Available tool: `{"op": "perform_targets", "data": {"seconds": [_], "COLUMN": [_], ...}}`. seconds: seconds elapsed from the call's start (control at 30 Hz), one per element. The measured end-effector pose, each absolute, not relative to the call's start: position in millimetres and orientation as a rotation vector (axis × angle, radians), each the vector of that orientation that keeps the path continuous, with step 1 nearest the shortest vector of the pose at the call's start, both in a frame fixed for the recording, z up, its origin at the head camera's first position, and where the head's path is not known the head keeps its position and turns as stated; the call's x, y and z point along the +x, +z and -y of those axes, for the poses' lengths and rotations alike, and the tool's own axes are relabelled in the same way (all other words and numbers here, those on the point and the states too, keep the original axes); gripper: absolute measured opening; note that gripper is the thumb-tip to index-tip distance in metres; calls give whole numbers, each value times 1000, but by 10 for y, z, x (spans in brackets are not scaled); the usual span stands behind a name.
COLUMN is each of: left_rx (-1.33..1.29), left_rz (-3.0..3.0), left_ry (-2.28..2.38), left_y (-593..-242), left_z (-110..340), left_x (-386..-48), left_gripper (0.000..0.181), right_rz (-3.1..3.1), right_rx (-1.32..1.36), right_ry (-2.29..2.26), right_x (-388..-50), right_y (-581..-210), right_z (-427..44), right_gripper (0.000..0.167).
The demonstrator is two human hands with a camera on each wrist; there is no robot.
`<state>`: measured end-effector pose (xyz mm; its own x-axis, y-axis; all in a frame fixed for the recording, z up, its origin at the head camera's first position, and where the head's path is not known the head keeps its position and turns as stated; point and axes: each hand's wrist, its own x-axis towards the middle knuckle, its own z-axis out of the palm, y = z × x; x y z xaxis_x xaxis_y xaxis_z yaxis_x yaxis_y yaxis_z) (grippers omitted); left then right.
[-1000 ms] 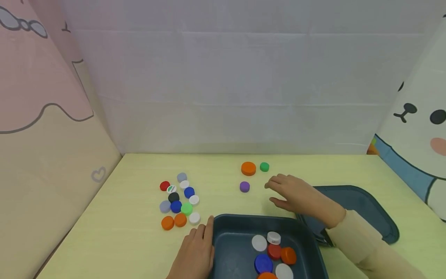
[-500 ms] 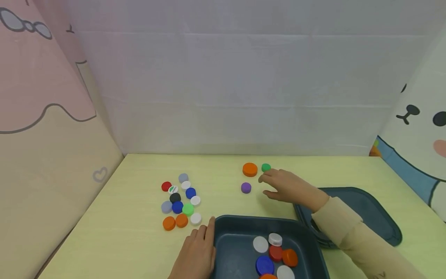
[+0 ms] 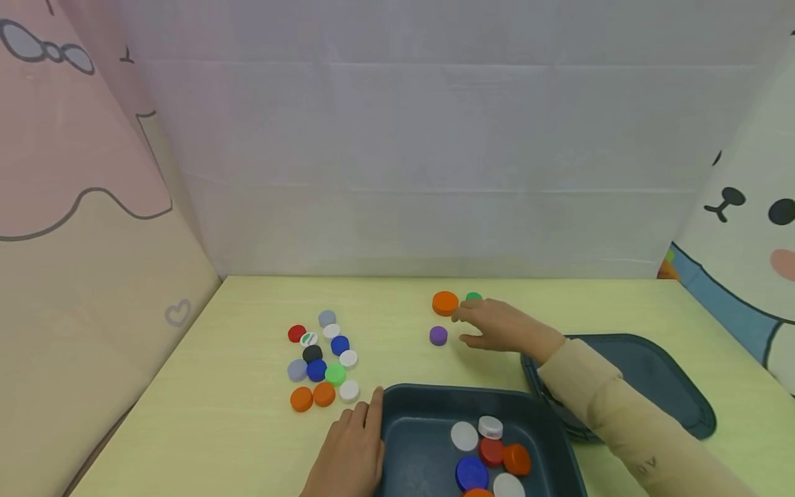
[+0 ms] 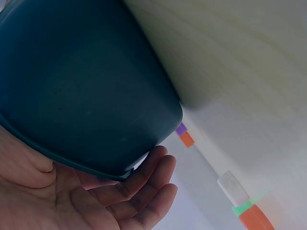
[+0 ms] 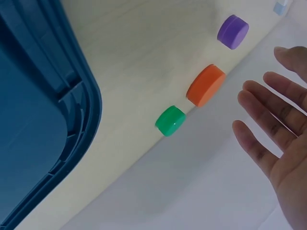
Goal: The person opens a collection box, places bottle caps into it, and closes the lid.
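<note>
The left hand [image 3: 349, 450] lies along the left wall of a dark blue tray [image 3: 459, 390], its fingers reaching the rim; in the left wrist view the hand [image 4: 129, 196] touches the tray's edge [image 4: 96, 170]. Inside the tray are several white, red, orange and blue caps. Above the table the right hand [image 3: 506, 326] hovers with loose, spread fingers and holds nothing. Close to its fingertips are a purple cap [image 3: 438, 336], an orange cap [image 3: 445, 304] and a green cap [image 3: 474, 296], partly hidden. The right wrist view shows all three caps apart from the hand [image 5: 283, 129].
On the left of the table lies a group of several caps, among them a red one [image 3: 297, 333], a black one [image 3: 312, 354] and a light green one [image 3: 335, 374]. A second dark blue tray or lid [image 3: 646, 386] is at the right, under the right sleeve.
The right hand has moved left and slightly away from the body, toward the purple and orange caps, and now partly covers the green one. The left hand has kept its place at the tray.
</note>
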<state>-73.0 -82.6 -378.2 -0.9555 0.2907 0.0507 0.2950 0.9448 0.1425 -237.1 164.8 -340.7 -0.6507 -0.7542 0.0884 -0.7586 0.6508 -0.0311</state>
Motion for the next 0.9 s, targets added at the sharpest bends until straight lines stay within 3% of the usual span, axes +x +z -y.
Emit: {"op": "perform_targets", "data": {"seconds": [0.47, 0.9], "left_rx": [-464, -432], "left_rz": [3069, 3121], "left_ry": [-243, -247], "left_y": [-3766, -3766], "left_z": [829, 817], "left_x": [-738, -747], "left_gripper": [59, 58], "right_rz": [2900, 2976], "right_rx": [1290, 1299], "right_ry": [151, 197], "right_x": [-2602, -2638], "right_y": [-3424, -3673], "right_z": [-1552, -1455], "right_gripper": [27, 37]}}
